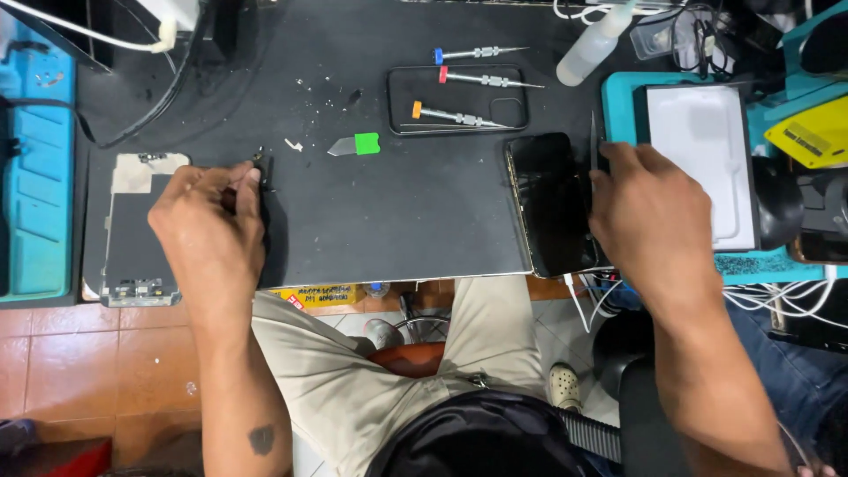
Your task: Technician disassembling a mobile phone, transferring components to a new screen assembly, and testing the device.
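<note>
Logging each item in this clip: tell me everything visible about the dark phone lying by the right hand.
The phone is a dark, glossy slab with a thin metallic frame showing along its left edge. It lies flat at the right end of the black mat, long side running away from the person, its near end over the mat's front edge. The right hand rests on its right side, covering that edge. White cables show beneath its near corner. Whether its screen faces up cannot be told.
</note>
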